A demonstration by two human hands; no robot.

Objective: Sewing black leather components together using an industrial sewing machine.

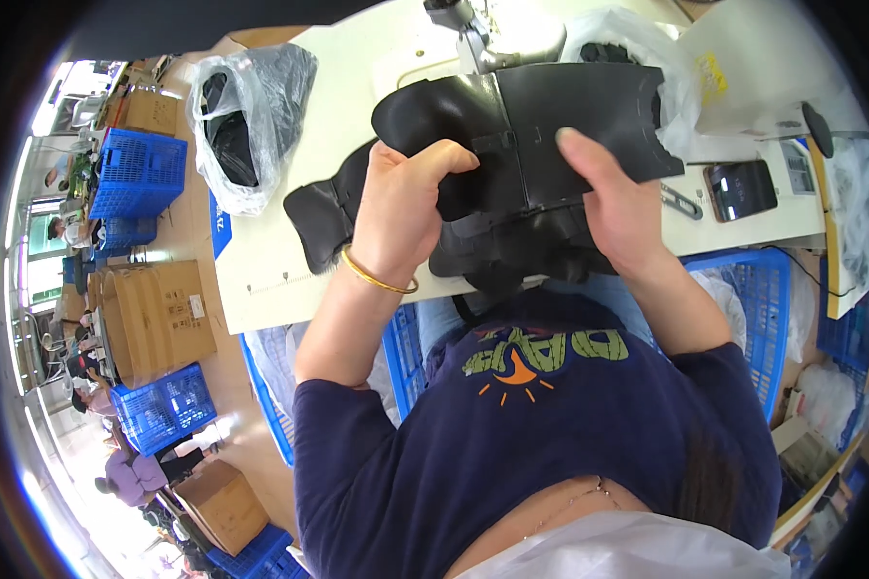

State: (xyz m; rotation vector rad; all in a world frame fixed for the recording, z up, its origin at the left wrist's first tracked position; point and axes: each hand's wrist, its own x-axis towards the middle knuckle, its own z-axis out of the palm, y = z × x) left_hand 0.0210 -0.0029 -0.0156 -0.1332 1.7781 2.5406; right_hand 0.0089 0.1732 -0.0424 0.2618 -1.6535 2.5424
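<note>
A flat black panel, stiff and sheet-like with a seam across it, is held up over the white table. My left hand is closed on its left part, thumb on top and the other fingers curled under. My right hand grips its lower right edge, with the thumb lying on the upper face and the fingers hidden beneath. More black pieces of the same look hang or lie to the left and below the panel. Just beyond the panel stands a sewing machine.
A clear plastic bag with black pieces lies on the table's left; another bag is behind the panel. To the right are a phone and a grey-handled tool. Blue crates stand beside my legs. Cartons and people are further left.
</note>
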